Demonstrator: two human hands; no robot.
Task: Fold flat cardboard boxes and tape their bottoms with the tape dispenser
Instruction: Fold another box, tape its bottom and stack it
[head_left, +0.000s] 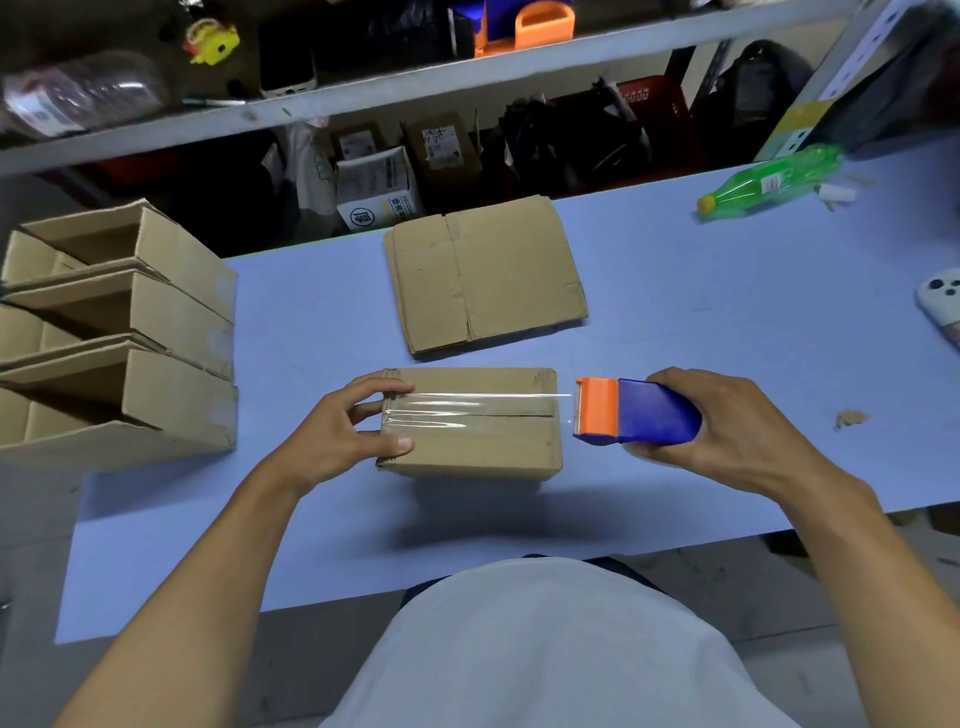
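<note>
We are seeing even, fairly bright light falling from above onto the blue table (675, 291), while the recess behind it is sitting in deep shade. A soft shadow is pooling under the folded box (472, 447), on the side toward us. Glare is streaking along the clear tape (467, 410) across its top. The wide lens is bending the shelf (363, 98) and table edges into curves. Toward the corners things are smearing: the green bottle (769, 182) is looking blurred, and so is the upper right.
</note>
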